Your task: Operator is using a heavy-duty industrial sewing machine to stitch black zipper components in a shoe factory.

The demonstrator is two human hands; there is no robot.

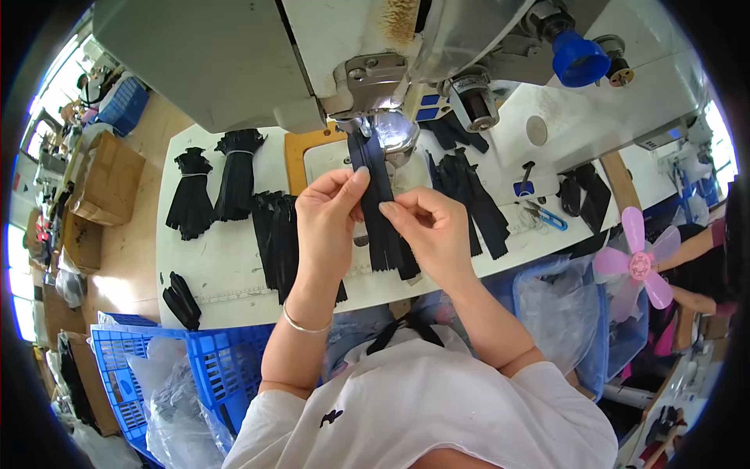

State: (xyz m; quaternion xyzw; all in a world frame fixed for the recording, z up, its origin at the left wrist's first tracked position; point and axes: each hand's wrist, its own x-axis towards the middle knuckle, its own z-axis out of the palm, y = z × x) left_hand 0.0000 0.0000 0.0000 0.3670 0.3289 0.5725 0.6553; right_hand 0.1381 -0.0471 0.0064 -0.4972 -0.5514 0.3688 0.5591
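Note:
A black zipper (pixel 378 184) runs lengthwise from the needle area of a sewing machine (pixel 371 82) toward me. My left hand (pixel 328 219) pinches its left edge between thumb and forefinger. Slightly lower, my right hand (pixel 433 234) pinches its right edge, thumb on top. The zipper's far end is at the presser foot (pixel 361 125), lit by a small lamp. Loose black zippers (pixel 275 238) lie beside my left wrist, and others (pixel 473 195) are spread to the right of my right hand.
Two tied bundles of black zippers (pixel 237 184) and a small black bunch (pixel 181 301) are on the table's left. Blue-handled snips (pixel 553 219) lie at the right. Blue crates (pixel 226 367) flank me below the table. A pink fan (pixel 639 266) and another person's arm (pixel 695 248) are at the right.

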